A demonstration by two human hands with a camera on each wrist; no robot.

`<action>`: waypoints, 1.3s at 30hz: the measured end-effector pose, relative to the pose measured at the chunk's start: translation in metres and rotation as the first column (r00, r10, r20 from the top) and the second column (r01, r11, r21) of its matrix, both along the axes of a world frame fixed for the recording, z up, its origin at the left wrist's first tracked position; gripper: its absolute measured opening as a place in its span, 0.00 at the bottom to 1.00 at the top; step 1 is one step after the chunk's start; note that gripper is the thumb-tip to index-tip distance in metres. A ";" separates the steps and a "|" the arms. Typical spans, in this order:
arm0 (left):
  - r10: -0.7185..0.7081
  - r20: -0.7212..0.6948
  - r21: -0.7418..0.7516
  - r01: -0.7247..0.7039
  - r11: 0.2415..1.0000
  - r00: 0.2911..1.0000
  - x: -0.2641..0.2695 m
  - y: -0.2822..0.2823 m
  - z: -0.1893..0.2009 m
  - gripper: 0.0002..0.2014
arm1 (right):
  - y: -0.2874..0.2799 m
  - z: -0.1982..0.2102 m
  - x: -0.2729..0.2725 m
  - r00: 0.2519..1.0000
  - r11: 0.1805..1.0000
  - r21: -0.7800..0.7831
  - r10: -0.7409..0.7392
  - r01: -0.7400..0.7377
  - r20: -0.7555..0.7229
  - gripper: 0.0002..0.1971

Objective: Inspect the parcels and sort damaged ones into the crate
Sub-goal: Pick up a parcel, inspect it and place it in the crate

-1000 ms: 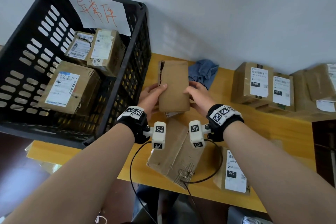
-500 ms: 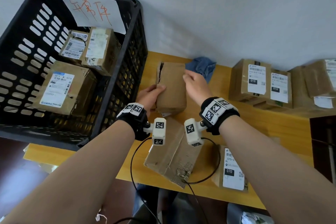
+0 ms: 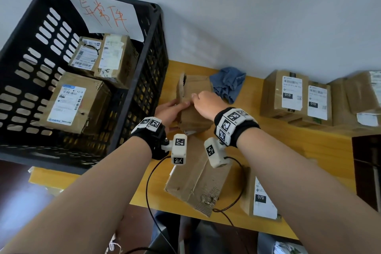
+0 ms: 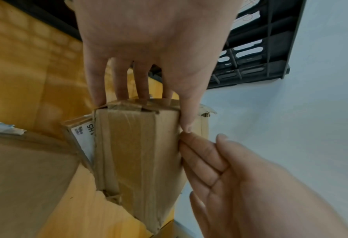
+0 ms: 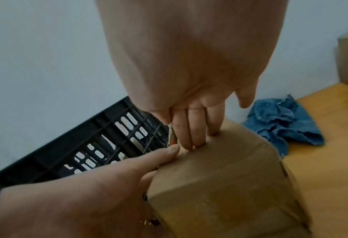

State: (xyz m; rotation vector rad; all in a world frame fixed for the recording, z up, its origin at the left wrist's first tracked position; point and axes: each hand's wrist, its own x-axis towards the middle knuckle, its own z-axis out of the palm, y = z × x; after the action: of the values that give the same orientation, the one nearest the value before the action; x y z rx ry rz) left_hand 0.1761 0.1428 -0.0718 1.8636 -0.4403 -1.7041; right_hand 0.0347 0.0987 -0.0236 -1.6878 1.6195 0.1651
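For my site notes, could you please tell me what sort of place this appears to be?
Probably a parcel sorting or returns station: labelled parcels line a yellow table, and a black crate with a handwritten sign holds battered ones.

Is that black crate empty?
No, the crate holds three labelled parcels, seen in the head view.

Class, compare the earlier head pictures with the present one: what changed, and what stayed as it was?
The right hand let go of the right side of the parcel and crossed its face leftward; its fingertips now touch the cardboard by the torn edge. The left hand kept its grip on the left side; the crate stayed put.
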 end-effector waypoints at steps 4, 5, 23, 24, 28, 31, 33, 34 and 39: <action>-0.004 -0.007 0.020 0.004 1.000 1.000 0.004 -0.001 -0.004 0.34 | -0.002 -0.008 0.001 1.000 1.000 -0.010 0.018 -0.018 -0.010 0.26; 0.004 -0.010 0.024 -0.003 1.000 1.000 0.005 -0.001 -0.004 0.35 | -0.002 -0.009 0.002 1.000 0.999 -0.020 0.026 -0.026 -0.016 0.26; 0.028 -0.031 -0.039 -0.029 0.999 0.999 -0.003 0.004 0.016 0.07 | 0.002 -0.013 -0.019 0.878 0.903 0.123 -0.430 0.413 0.209 0.60; 0.027 -0.027 -0.073 -0.029 0.997 0.999 -0.002 0.003 0.018 0.07 | 0.003 -0.013 -0.021 0.843 0.884 0.108 -0.467 0.456 0.268 0.60; 0.086 -0.027 -0.126 -0.088 0.988 0.996 0.006 -0.001 0.019 0.20 | 0.006 -0.016 -0.025 0.698 0.820 0.224 -0.568 0.527 0.437 0.57; 0.113 -0.069 -0.097 -0.119 0.988 0.991 0.009 0.000 0.018 0.26 | 0.013 -0.018 -0.024 0.595 0.754 0.433 -0.657 0.495 0.463 0.50; 0.078 -0.031 -0.112 -0.081 0.990 0.996 0.008 0.003 0.017 0.22 | 0.016 -0.022 -0.025 0.590 0.747 0.477 -0.662 0.464 0.463 0.35; 0.047 -0.007 -0.120 -0.048 0.992 0.999 0.007 0.004 0.016 0.21 | 0.016 -0.022 -0.025 0.613 0.759 0.455 -0.648 0.465 0.452 0.28; -0.017 0.011 -0.087 0.018 0.996 1.000 0.006 0.003 0.016 0.16 | 0.010 -0.012 -0.027 0.820 0.887 0.147 -0.462 0.438 0.340 0.33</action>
State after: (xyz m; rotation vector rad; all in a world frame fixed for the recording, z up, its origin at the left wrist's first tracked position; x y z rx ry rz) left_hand 0.1821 0.1461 -0.0559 1.8116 -0.5274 -1.6609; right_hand 0.0075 0.1085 -0.0357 -1.1540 1.6498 -0.3186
